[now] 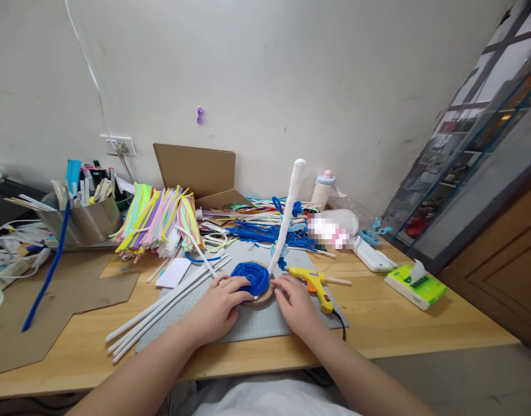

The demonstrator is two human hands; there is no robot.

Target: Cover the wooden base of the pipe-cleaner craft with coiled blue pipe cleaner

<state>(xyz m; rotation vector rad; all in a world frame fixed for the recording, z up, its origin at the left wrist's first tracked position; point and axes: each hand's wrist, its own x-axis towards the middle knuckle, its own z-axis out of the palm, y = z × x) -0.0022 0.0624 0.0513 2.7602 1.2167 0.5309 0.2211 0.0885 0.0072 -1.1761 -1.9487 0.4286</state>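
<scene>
A blue pipe-cleaner spiral (251,275) lies coiled on a round cardboard disc (265,296) on the grey cutting mat (256,326). My left hand (217,306) presses its fingers on the spiral's near left edge. My right hand (296,305) pinches the disc's right rim where a thick white pipe cleaner (289,214) rises up and away from the spiral. A yellow glue gun (315,283) lies just right of my right hand, its cord running off the mat.
Several long white pipe cleaners (161,306) lie left on the mat. Bundles of coloured pipe cleaners (156,222), a metal pot of tools (85,216), a cardboard box (200,173), blue scraps, a bottle (323,188) and a green tissue pack (415,286) crowd the wooden table (399,323).
</scene>
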